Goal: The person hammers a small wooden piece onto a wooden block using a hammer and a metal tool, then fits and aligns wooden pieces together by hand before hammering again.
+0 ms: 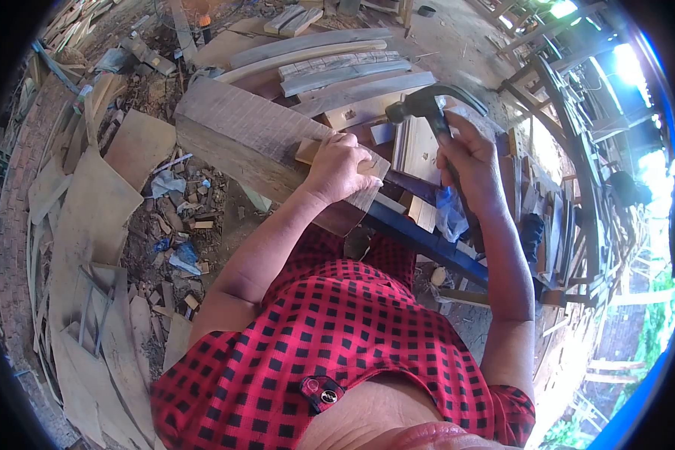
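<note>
My left hand (338, 169) rests on top of a thick wooden beam (240, 124), its fingers curled over a small light wooden block (306, 151). The block's far part is hidden under the hand, and so is anything else pinched there. My right hand (474, 159) grips a claw hammer (430, 105) by its handle. Raised to the right of the beam, the hammer has its dark head pointing left toward my left hand, without touching it. Part of the handle is hidden behind my fingers.
Several planks (345, 73) lie beyond the beam. A crumpled blue plastic bag (450, 214) sits below my right hand. To the left are wood sheets (101, 199) and scattered scraps (184, 217). Wooden framing (570, 127) stands at the right.
</note>
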### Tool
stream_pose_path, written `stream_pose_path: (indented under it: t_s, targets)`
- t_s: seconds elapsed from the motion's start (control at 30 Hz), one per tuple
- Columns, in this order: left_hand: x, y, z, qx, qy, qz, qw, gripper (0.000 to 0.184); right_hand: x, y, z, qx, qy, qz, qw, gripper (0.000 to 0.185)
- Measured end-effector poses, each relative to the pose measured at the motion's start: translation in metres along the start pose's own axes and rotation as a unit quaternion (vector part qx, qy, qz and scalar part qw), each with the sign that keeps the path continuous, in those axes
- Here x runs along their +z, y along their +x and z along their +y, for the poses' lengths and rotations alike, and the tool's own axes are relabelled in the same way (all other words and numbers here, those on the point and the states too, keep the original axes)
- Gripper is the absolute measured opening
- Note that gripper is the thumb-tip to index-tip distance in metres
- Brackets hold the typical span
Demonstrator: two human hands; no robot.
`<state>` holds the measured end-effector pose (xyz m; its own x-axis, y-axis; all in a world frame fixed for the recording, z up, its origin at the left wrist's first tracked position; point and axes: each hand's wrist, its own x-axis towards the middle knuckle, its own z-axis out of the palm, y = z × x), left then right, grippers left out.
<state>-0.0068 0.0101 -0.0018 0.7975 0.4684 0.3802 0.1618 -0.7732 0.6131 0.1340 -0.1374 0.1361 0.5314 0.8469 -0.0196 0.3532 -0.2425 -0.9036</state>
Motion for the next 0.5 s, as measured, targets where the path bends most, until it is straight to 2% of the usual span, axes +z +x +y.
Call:
stream_pose_path:
  t_s: [0.07, 0.13, 0.2, 0.27, 0.33, 0.4, 0.43, 0.5]
  targets:
    - [0.000, 0.001, 0.001, 0.014, 0.010, 0.018, 1.000, 0.051, 0.003, 0.002, 0.005, -0.020, -0.019, -0.002, 1.000, 0.037]
    - [-0.001, 0.002, 0.003, -0.024, 0.001, -0.022, 0.999, 0.049, 0.013, 0.002, 0.016, 0.065, -0.083, -0.055, 0.993, 0.039]
    - [-0.001, 0.001, 0.004, -0.025, 0.017, -0.018, 0.999, 0.049, 0.016, 0.004, 0.028, 0.068, -0.096, -0.095, 0.988, 0.037]
    - [0.000, 0.002, 0.004, -0.031, 0.029, -0.013, 0.999, 0.049, 0.009, 0.004, 0.021, 0.051, -0.091, -0.079, 0.991, 0.037]
    - [0.000, 0.001, 0.000, -0.012, -0.013, -0.007, 1.000, 0.050, 0.003, 0.003, 0.008, 0.036, -0.086, -0.066, 0.993, 0.037]
    - [0.000, 0.001, 0.000, -0.016, -0.013, -0.009, 1.000, 0.050, -0.003, 0.004, -0.003, -0.012, 0.007, 0.008, 1.000, 0.037]
    - [0.000, 0.001, 0.001, -0.019, -0.012, -0.009, 1.000, 0.050, -0.005, 0.005, -0.006, -0.024, 0.033, 0.006, 0.999, 0.041]
    - [-0.001, 0.002, 0.002, -0.018, -0.010, -0.010, 1.000, 0.050, 0.002, 0.001, 0.001, 0.000, 0.011, 0.007, 1.000, 0.041]
